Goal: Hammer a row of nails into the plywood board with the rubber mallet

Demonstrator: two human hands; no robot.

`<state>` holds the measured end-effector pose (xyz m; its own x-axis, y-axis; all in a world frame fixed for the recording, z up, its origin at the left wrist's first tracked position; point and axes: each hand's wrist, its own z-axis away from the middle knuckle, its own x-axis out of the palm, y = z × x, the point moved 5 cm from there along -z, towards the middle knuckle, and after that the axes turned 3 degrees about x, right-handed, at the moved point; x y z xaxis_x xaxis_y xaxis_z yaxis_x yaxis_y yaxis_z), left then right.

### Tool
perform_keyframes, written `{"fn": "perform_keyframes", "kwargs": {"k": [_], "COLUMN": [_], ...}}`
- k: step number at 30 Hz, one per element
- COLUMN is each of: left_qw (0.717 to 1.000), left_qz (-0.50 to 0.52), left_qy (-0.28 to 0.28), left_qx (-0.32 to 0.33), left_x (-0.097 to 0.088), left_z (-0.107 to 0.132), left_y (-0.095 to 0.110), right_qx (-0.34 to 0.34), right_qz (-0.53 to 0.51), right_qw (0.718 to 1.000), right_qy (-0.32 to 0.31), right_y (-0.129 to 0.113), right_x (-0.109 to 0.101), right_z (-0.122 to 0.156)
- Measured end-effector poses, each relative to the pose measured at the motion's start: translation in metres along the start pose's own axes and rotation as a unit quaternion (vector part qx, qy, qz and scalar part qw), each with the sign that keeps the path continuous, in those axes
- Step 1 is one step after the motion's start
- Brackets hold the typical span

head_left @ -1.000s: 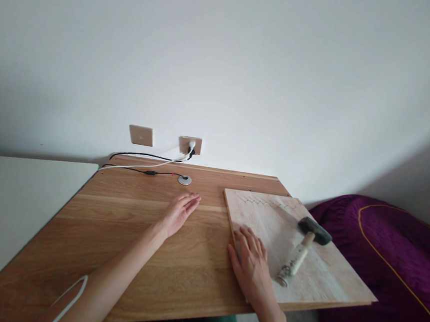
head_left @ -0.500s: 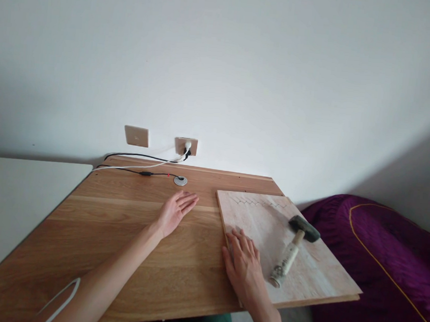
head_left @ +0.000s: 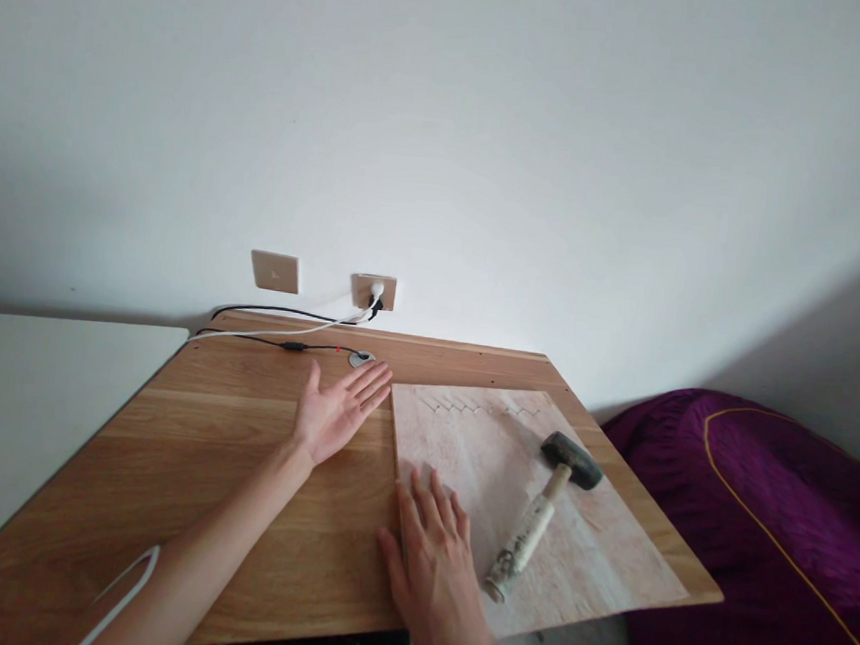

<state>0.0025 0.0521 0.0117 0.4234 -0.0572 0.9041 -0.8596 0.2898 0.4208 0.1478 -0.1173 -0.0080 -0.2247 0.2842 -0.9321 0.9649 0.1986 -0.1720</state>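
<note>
A pale wooden board point(head_left: 478, 467) lies on the right part of the desk, its front edge overhanging the desk's front. On the board rests a mallet point(head_left: 527, 542) with a dark head and a worn, whitish handle. My right hand point(head_left: 436, 554) lies with fingers apart on the board's left edge, its thumb off to the side. My left hand point(head_left: 339, 407) is held open, palm turned up and to the right, beside the board's far left corner; nothing is in it. Zigzag marks or thin pieces point(head_left: 460, 405) run along the board's far side; which, I cannot tell.
The wooden desk point(head_left: 237, 466) stands against a white wall with a socket point(head_left: 373, 292) and a switch plate point(head_left: 275, 272). Cables point(head_left: 270, 337) run along its back left. A white surface point(head_left: 36, 429) adjoins on the left; a purple beanbag-like thing point(head_left: 758, 532) lies at right.
The board, with the mallet on it, has shifted left across the desk, my right hand moving along with it. My left hand has turned its palm up and spread its thumb.
</note>
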Motion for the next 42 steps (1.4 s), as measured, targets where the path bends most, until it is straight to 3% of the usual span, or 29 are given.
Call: {"fn": "perform_keyframes", "kwargs": {"k": [11,16,20,25,27,30,35,42], "left_qw": [1.0,0.996,0.99,0.985,0.984,0.981,0.976,0.948], "left_qz": [-0.017,-0.073,-0.112,-0.153,-0.165,-0.175,-0.199,-0.312], "left_qy": [-0.016,0.002,0.025,0.034,0.039,0.053,0.063,0.018], "left_qx": [0.013,0.043,0.082,0.067,0.062,0.065,0.058,0.06], "left_x": [0.0,-0.005,-0.012,-0.02,-0.023,-0.03,-0.038,-0.039], "left_z": [-0.003,-0.007,-0.007,-0.002,0.0,0.003,0.004,0.001], "left_y": [0.013,0.038,0.063,0.084,0.088,0.091,0.087,0.08], "right_qx": [-0.016,-0.035,-0.05,-0.076,-0.093,-0.114,-0.112,-0.117], "right_qz": [-0.072,-0.09,-0.082,-0.06,-0.061,-0.063,-0.065,-0.067], "right_qw": [0.99,0.978,0.974,0.978,0.971,0.956,0.962,0.965], "right_qy": [-0.117,-0.185,-0.205,-0.186,-0.214,-0.262,-0.239,-0.227], "right_y": [-0.073,-0.104,-0.132,-0.162,-0.172,-0.182,-0.186,-0.195], "right_x": [-0.006,-0.007,-0.003,-0.001,0.001,0.003,0.004,0.011], "right_z": [-0.002,-0.01,-0.016,-0.026,-0.031,-0.038,-0.038,-0.028]}}
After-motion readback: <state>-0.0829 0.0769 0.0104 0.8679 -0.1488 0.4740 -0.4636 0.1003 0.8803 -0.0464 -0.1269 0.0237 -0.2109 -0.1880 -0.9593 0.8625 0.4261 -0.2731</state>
